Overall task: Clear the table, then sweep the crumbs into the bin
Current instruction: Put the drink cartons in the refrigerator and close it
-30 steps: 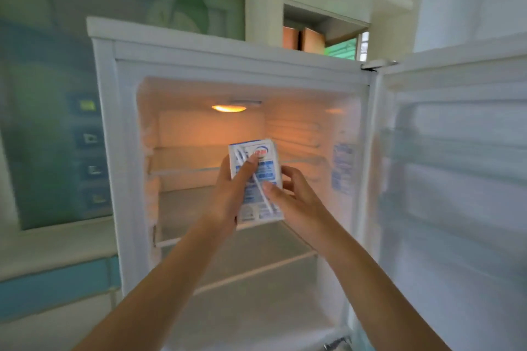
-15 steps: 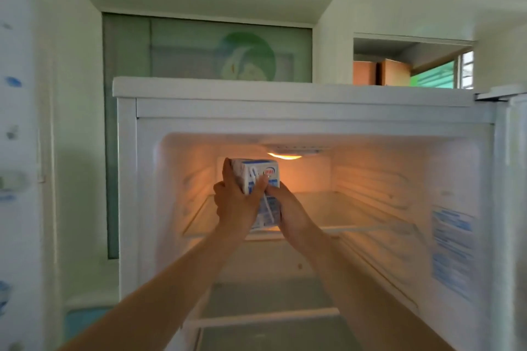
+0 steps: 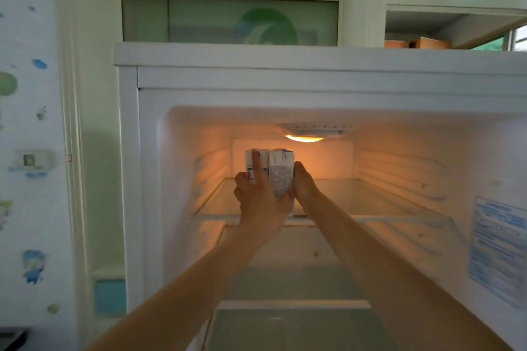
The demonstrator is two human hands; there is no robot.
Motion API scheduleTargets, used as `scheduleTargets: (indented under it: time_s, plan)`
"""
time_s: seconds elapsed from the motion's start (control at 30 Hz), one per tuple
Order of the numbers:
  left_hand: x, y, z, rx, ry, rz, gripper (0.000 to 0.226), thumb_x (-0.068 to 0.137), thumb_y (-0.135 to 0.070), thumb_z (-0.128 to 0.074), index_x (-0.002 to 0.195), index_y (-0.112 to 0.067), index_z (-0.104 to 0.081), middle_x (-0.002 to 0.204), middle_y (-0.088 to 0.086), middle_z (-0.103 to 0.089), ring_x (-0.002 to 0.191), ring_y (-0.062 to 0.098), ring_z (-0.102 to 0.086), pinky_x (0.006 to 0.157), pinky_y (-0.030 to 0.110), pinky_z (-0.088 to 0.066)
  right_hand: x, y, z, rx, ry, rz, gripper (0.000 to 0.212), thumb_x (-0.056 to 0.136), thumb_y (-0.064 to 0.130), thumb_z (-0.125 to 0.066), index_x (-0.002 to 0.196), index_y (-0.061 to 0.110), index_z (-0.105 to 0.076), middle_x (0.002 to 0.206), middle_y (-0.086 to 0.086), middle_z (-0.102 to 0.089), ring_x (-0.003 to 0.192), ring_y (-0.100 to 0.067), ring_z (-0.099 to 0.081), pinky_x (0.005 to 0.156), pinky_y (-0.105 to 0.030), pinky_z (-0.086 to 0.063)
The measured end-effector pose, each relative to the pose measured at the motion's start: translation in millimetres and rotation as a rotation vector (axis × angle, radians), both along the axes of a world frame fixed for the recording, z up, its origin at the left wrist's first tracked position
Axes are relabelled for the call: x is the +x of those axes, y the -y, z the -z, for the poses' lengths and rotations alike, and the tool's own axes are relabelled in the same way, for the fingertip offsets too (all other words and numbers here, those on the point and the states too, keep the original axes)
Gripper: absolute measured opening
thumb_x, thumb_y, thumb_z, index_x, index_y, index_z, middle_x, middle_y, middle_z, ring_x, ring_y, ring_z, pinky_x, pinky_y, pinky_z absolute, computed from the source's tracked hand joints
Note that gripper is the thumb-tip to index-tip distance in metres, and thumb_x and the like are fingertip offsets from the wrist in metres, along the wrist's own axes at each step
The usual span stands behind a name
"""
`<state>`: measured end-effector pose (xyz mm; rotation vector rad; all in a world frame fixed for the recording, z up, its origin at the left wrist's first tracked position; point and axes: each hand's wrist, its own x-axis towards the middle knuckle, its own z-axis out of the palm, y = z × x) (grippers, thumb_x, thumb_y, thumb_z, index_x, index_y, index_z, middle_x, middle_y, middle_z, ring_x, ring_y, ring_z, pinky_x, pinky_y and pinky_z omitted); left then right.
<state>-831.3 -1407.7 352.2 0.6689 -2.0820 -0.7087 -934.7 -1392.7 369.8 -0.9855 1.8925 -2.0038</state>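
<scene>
A small white and blue milk carton [image 3: 281,172] stands upright at the front of the top glass shelf [image 3: 370,199] inside the open fridge [image 3: 256,77]. My left hand [image 3: 258,199] grips the carton from the left and front, its forefinger stretched up the blue face. On the carton's right side, my right hand [image 3: 303,185] wraps round the edge. Both arms reach deep into the fridge. The carton's base is hidden behind my hands.
The fridge lamp [image 3: 304,138] glows orange just above the carton. Lower shelves [image 3: 293,305] lie below my arms. A label [image 3: 497,248] is stuck on the right inner wall. A wall with blue and green stickers [image 3: 34,263] stands to the left.
Both hands have carried the carton further in and onto the top shelf, turning it so a printed side faces me. The view has moved closer and tilted up.
</scene>
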Motion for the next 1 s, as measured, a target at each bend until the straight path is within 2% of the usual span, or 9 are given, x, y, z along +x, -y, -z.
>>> scheduleTargets:
  time_s: [0.07,0.1,0.2,0.27,0.37,0.63,0.77,0.87,1.0]
  plan:
    - [2.7,-3.0,6.2,-0.074,0.057,-0.006,0.093,0.089,-0.022,-0.056,0.146,-0.025,0.017,0.142,0.014,-0.017,0.13,0.029,-0.023,0.105,0.032,-0.027,-7.0,-0.8,4.7,0.1,-0.068,0.029,0.032,0.086,0.026,-0.031,0.063,0.017,-0.05,0.069,-0.004,-0.053,0.069,-0.018,-0.048,0.074,-0.038,-0.04]
    - [3.3,-2.0,8.7,-0.106,0.075,-0.014,0.093,0.089,-0.02,-0.055,0.146,-0.025,0.019,0.142,0.014,-0.017,0.13,0.029,-0.023,0.105,0.033,-0.028,-8.5,-2.0,5.4,0.153,-0.103,0.05,0.031,0.086,0.027,-0.032,0.064,0.016,-0.051,0.073,-0.004,-0.054,0.073,-0.02,-0.048,0.076,-0.04,-0.041]
    - [7.7,-4.6,12.0,-0.158,0.142,-0.051,0.093,0.089,-0.022,-0.054,0.145,-0.024,0.021,0.144,0.015,-0.018,0.132,0.03,-0.025,0.105,0.038,-0.031,-1.8,-15.9,2.6,0.287,-0.295,0.131,0.028,0.095,0.016,-0.033,0.078,0.007,-0.054,0.085,-0.01,-0.054,0.08,-0.024,-0.048,0.072,-0.032,-0.034]
    - [10.3,-8.0,9.3,-0.16,0.178,-0.076,0.094,0.088,-0.025,-0.055,0.146,-0.025,0.019,0.147,0.015,-0.015,0.134,0.032,-0.023,0.106,0.044,-0.033,1.0,-23.3,2.2,0.342,-0.427,0.22,0.027,0.098,0.014,-0.033,0.099,0.0,-0.056,0.104,-0.019,-0.055,0.096,-0.031,-0.053,0.074,-0.029,-0.034]
    - [16.0,-15.2,1.9,-0.138,0.213,-0.104,0.091,0.087,-0.028,-0.055,0.147,-0.025,0.014,0.15,0.013,-0.009,0.138,0.032,-0.016,0.111,0.048,-0.028,9.2,-39.6,5.9,0.322,-0.438,0.233,0.035,0.1,0.017,-0.027,0.122,-0.002,-0.047,0.125,-0.02,-0.048,0.114,-0.033,-0.049,0.084,-0.029,-0.036]
    - [56.1,-52.0,4.6,-0.232,0.367,-0.077,0.082,0.092,-0.038,-0.046,0.147,-0.029,0.015,0.156,0.004,0.011,0.145,0.03,0.003,0.113,0.059,-0.008,46.0,-108.4,11.4,0.376,-0.503,0.264,0.042,0.099,0.032,-0.031,0.133,0.009,-0.042,0.135,-0.014,-0.049,0.122,-0.029,-0.046,0.1,-0.035,-0.034]
    - [94.3,-81.8,9.1,-0.244,0.412,-0.057,0.082,0.092,-0.042,-0.045,0.147,-0.032,0.015,0.157,0.003,0.015,0.145,0.03,0.008,0.113,0.06,-0.006,63.5,-176.8,22.9,0.47,-0.698,0.383,0.044,0.097,0.03,-0.04,0.136,0.01,-0.039,0.141,-0.009,-0.045,0.125,-0.026,-0.045,0.105,-0.036,-0.032]
    - [130.5,-118.2,8.3,-0.193,0.392,-0.01,0.08,0.092,-0.041,-0.046,0.147,-0.032,0.011,0.157,0.003,0.013,0.146,0.03,0.007,0.115,0.059,-0.007,90.2,-234.0,35.3,0.592,-0.872,0.509,0.048,0.094,0.03,-0.044,0.139,0.014,-0.035,0.146,-0.004,-0.039,0.134,-0.02,-0.036,0.113,-0.04,-0.021]
    - [163.9,-174.9,11.9,-0.227,0.377,0.029,0.077,0.091,-0.041,-0.045,0.148,-0.033,0.006,0.158,0.002,0.009,0.146,0.026,0.003,0.115,0.057,-0.009,138.6,-299.9,50.0,0.631,-0.92,0.59,0.05,0.092,0.026,-0.044,0.14,0.018,-0.03,0.15,0.003,-0.029,0.14,-0.012,-0.024,0.115,-0.039,-0.009]
